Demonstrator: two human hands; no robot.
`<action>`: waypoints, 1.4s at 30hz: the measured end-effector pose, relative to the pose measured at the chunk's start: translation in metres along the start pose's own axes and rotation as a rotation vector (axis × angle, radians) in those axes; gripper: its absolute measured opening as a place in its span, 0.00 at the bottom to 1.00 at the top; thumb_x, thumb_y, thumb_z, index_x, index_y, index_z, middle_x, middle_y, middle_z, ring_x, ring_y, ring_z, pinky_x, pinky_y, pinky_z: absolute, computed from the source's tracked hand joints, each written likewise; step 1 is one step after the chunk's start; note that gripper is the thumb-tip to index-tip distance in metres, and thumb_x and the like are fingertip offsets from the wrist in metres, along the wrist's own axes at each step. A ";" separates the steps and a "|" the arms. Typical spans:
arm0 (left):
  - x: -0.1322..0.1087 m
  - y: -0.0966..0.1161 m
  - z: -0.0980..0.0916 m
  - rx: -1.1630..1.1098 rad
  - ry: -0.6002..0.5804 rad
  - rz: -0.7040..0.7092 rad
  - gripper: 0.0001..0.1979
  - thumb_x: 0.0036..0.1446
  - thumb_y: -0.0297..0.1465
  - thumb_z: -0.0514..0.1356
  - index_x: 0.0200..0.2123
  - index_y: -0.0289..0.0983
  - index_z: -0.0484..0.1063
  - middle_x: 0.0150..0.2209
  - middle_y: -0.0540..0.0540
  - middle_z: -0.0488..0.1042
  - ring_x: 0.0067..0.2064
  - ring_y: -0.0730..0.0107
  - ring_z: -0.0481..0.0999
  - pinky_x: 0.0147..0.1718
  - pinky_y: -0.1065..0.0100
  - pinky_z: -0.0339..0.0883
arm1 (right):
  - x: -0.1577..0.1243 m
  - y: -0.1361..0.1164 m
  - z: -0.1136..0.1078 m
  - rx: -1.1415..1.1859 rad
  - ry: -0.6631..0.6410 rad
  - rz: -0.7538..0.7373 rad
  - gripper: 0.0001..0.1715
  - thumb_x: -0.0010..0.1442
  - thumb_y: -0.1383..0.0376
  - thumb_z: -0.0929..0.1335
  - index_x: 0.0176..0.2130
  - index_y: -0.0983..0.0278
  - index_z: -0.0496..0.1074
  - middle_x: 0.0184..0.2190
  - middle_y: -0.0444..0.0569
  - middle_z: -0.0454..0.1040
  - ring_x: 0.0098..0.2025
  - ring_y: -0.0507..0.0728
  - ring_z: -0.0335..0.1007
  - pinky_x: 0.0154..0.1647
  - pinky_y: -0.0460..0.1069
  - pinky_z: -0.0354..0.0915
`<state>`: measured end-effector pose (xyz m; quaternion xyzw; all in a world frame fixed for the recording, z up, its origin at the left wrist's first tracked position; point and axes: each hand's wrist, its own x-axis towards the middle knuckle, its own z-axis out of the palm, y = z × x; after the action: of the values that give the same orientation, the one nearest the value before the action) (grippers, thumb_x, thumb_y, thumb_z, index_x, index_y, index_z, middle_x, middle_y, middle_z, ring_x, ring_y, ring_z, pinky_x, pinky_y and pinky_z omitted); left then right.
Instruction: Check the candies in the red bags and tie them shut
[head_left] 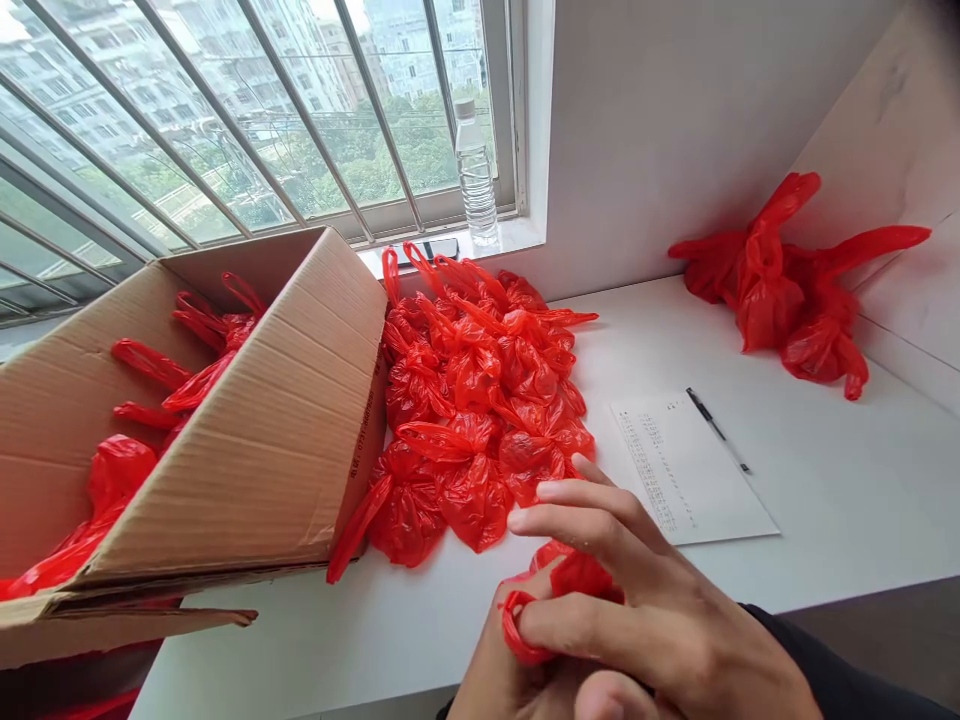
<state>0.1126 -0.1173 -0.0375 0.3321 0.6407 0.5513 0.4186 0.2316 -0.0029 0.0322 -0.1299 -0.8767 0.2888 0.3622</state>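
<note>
My right hand [637, 600] is at the bottom centre over the front of the white table [825, 500]. Its upper fingers stretch out to the left, and a lower finger has the twisted handle of a small red plastic bag [577, 578] looped round it. My left hand [484, 675] lies under the right one against the same bag, with its fingers hidden. Just beyond the hands a heap of knotted red bags [480, 400] rests on the table, beside an open cardboard box [255, 450] that holds more red bags [112, 480].
A printed sheet [690, 470] with a black pen [712, 425] lies right of the heap. Two or three larger red bags [787, 290] sit in the far right corner by the wall. A water bottle [476, 180] stands on the sill of the barred window.
</note>
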 end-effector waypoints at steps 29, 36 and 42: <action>0.040 0.030 -0.045 0.307 -0.109 0.194 0.13 0.62 0.30 0.62 0.50 0.47 0.72 0.45 0.49 0.76 0.44 0.71 0.76 0.44 0.71 0.70 | -0.017 0.062 0.032 0.291 -0.310 0.252 0.30 0.62 0.66 0.71 0.61 0.63 0.64 0.55 0.56 0.74 0.57 0.61 0.70 0.64 0.63 0.59; 0.045 -0.005 -0.043 0.648 0.145 0.727 0.23 0.59 0.18 0.59 0.55 0.43 0.71 0.47 0.45 0.76 0.48 0.65 0.77 0.46 0.66 0.72 | -0.017 0.058 0.035 0.637 -0.339 0.580 0.26 0.73 0.55 0.61 0.64 0.61 0.62 0.28 0.41 0.69 0.30 0.53 0.66 0.37 0.50 0.67; 0.045 -0.003 -0.042 0.697 0.034 0.735 0.26 0.61 0.20 0.58 0.61 0.43 0.68 0.52 0.43 0.74 0.53 0.62 0.75 0.52 0.63 0.70 | -0.012 0.062 0.037 0.661 -0.285 0.573 0.12 0.69 0.58 0.65 0.36 0.63 0.69 0.31 0.42 0.69 0.33 0.52 0.64 0.37 0.48 0.63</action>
<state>0.0554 -0.0960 -0.0463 0.6465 0.6343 0.4209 0.0504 0.2151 0.0264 -0.0326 -0.2038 -0.7073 0.6563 0.1655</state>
